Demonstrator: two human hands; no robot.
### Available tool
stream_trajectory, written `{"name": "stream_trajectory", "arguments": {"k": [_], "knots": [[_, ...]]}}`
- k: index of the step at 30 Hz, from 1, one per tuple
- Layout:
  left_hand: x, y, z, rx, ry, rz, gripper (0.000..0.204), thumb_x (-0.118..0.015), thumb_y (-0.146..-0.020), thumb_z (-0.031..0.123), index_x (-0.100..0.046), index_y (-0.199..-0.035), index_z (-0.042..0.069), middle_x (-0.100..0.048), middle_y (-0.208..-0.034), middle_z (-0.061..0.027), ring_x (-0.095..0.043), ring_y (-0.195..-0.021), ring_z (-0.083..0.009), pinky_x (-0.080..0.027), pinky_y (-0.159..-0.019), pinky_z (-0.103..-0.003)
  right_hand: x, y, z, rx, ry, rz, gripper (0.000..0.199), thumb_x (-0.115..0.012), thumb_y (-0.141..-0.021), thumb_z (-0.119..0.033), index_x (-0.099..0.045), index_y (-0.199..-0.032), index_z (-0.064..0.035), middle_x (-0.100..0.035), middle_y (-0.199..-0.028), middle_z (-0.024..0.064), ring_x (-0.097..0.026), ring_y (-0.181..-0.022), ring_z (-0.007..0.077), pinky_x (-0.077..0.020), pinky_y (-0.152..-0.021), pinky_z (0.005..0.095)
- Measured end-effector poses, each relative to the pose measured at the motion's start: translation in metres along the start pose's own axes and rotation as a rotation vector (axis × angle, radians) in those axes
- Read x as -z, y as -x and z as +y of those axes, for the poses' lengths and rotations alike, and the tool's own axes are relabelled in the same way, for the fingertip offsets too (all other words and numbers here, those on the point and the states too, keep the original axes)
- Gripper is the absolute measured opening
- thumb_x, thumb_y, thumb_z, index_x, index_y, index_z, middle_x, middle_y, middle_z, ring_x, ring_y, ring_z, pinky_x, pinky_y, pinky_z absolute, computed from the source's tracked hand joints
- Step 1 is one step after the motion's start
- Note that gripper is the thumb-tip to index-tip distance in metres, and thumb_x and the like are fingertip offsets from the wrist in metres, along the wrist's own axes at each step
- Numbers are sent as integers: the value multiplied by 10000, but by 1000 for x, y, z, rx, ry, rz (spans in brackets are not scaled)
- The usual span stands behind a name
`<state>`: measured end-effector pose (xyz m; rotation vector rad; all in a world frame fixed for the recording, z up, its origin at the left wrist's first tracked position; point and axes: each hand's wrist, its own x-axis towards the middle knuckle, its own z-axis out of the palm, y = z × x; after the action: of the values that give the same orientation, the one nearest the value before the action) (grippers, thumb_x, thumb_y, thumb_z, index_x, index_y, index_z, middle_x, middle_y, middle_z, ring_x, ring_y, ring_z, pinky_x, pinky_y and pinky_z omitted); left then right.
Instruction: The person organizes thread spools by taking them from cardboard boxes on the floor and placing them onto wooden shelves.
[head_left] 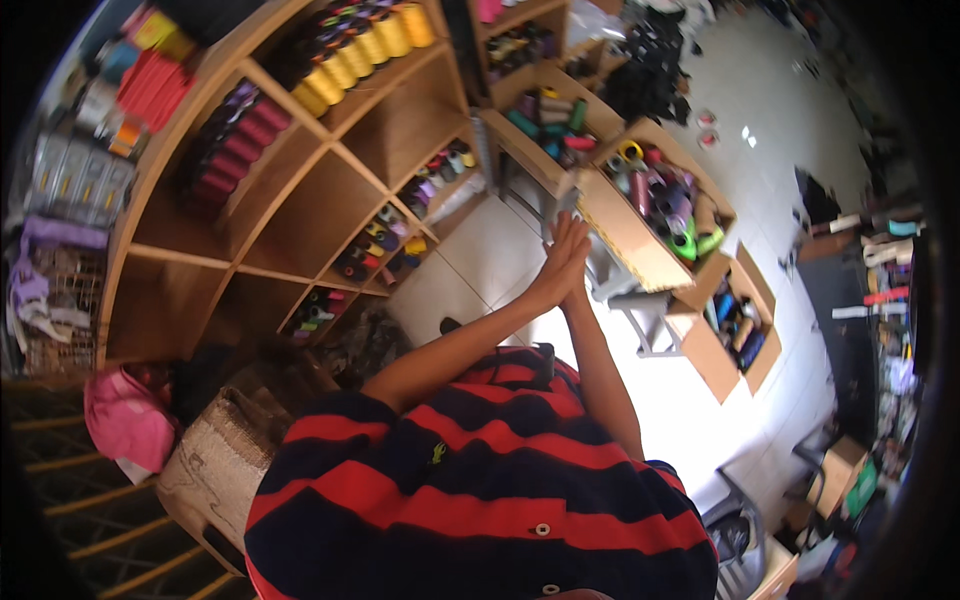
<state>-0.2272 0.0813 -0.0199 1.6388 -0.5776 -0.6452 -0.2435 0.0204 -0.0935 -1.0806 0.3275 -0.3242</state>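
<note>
Well, hands: I saw left hand [560,262] and right hand [579,268] pressed together, left fingers straight (right grip mostly hidden, couldn't tell)
Carton [622,222]: open, just beyond, to the right
Spools [668,202]: heaped, perhaps spilling if an elbow jolted them

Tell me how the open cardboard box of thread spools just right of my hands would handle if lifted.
The cardboard box would probably feel heavy, since many thread spools crowd it. Being cardboard, it might flex under a pull. The spools lie jumbled and look rounded, so they could shift or roll if it tilts.
</note>
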Motion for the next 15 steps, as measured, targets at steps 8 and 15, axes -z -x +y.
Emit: {"name": "stream_trajectory", "arguments": {"k": [8,15], "knots": [[-148,-39,15,107,566,-279,703,-287,-984,536,-89,-1510,113,-55,-1570,-101,-21,-1444,-217,-39,-1155,-342,80,102,-117,-35,-40,387,830,-190,-934,-664,-153,-1490,-49,-186,-1539,116,-161,-1421,245,-124,-1151,368],[-238,-15,59,197,245,-539,705,-277,-989,503,-56,-1504,75,-57,-1574,-66,-23,-1448,-202,-70,-1154,-309,155,119,-168,220,16,575,781,-144,-964,-612,-98,-1494,-39,-127,-1554,114,-80,-1437,236,-67,-1155,330]]}}
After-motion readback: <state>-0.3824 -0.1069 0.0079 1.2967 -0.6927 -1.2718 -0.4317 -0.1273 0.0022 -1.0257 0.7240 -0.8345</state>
